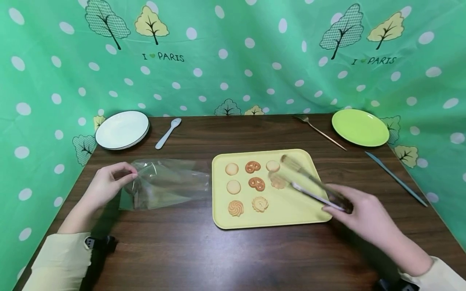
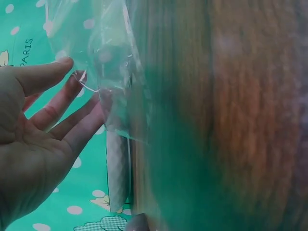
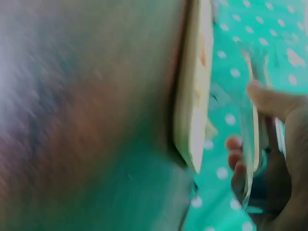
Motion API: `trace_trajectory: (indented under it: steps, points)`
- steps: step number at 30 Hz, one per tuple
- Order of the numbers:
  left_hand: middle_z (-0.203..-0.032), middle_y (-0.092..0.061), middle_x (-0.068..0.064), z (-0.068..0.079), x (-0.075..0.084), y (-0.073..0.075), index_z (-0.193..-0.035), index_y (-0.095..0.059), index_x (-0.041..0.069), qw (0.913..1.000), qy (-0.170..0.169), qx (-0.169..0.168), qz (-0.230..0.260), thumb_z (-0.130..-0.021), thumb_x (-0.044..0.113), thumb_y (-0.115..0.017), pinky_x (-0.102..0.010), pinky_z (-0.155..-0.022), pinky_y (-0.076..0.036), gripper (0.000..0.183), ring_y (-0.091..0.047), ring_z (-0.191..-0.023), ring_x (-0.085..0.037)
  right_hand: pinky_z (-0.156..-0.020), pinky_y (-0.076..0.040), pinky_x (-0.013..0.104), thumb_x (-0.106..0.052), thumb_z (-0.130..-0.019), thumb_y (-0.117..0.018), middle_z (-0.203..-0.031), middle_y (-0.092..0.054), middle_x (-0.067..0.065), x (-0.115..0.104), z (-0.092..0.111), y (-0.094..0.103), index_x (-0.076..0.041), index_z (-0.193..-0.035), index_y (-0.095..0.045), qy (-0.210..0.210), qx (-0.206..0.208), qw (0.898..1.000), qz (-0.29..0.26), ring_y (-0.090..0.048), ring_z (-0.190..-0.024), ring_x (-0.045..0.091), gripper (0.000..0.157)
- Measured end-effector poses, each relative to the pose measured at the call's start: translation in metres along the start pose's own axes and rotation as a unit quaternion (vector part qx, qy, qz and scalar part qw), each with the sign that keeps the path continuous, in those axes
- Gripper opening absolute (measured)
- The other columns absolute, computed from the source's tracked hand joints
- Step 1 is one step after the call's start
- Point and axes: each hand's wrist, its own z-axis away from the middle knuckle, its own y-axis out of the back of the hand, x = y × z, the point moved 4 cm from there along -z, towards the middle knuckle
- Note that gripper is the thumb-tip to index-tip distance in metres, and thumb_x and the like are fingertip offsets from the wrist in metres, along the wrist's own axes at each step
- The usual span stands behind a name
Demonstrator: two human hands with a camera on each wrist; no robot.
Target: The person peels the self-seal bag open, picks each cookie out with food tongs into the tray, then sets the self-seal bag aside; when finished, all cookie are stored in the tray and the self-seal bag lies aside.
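Note:
My left hand (image 1: 107, 182) pinches the open edge of a clear plastic bag (image 1: 174, 182) lying toward the tray. In the left wrist view some fingers show through the film of the bag (image 2: 115, 72). My right hand (image 1: 364, 214) grips a pair of tongs (image 1: 316, 194), blurred in the head view, their tips spread over the right part of a yellow tray (image 1: 309, 212). One tip overlaps a pale flower-shaped cookie (image 1: 279, 184). Several other cookies lie in rows, among them a pretzel cookie (image 1: 256, 184), a round cookie (image 1: 233, 187) and a swirled cookie (image 1: 236, 208).
At the back left stand a white plate (image 1: 121, 130) and a light spoon (image 1: 168, 133). A fork (image 1: 324, 133), a green plate (image 1: 360, 127) and a blue knife (image 1: 397, 180) lie at the back right. A green polka-dot cloth (image 1: 233, 60) hangs behind the wooden table (image 1: 204, 258).

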Motion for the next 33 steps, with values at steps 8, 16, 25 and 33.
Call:
trace_trajectory:
  steps: [8, 16, 25, 33]
  points:
    - [-0.09, -0.068, 0.0, 0.002, 0.001, -0.002, -0.088, -0.068, 0.02, 0.997, 0.017, -0.051, -0.056, -0.09, 0.023, -0.066, -0.031, -0.068, -0.042, 0.004, -0.056, -0.083, -0.018, -0.042, -0.034, 0.038, -0.038, -0.078, -0.077, -0.063, -0.062, 0.016, 0.052, 0.008, 0.013, 0.002, -0.115, -0.06, -0.182, 0.017, 0.982, 0.043, -0.047, -0.044, 0.017, 0.057]
    - [-0.087, -0.067, 0.0, -0.002, 0.001, -0.013, -0.083, -0.069, 0.018, 0.9937, 0.014, -0.081, -0.076, -0.088, 0.019, -0.068, -0.036, -0.071, -0.042, 0.006, -0.056, -0.082, -0.02, -0.042, -0.035, 0.042, -0.051, -0.083, -0.067, -0.062, -0.061, 0.016, 0.08, 0.021, 0.005, 0.008, -0.116, -0.054, -0.256, -0.072, 0.962, 0.068, -0.055, -0.053, 0.035, 0.068]
    - [-0.082, -0.062, 0.001, -0.006, 0.004, -0.024, -0.079, -0.067, 0.018, 0.9941, 0.011, -0.082, -0.07, -0.083, 0.017, -0.073, -0.034, -0.071, -0.04, 0.007, -0.053, -0.077, -0.018, -0.039, -0.033, 0.042, -0.069, -0.081, -0.056, -0.065, -0.053, 0.021, 0.087, 0.02, 0.0, 0.01, -0.1, -0.043, -0.288, -0.192, 0.931, 0.116, -0.05, -0.049, 0.034, 0.082]
    - [-0.087, -0.063, -0.004, -0.012, 0.004, -0.023, -0.083, -0.067, 0.017, 0.9935, 0.013, -0.082, -0.077, -0.078, 0.014, -0.077, -0.038, -0.073, -0.042, 0.012, -0.056, -0.085, -0.023, -0.043, -0.036, 0.041, -0.08, -0.079, -0.041, -0.064, -0.05, 0.018, 0.087, 0.009, 0.004, 0.018, -0.102, -0.037, -0.302, -0.315, 0.893, 0.113, -0.051, -0.052, 0.031, 0.101]
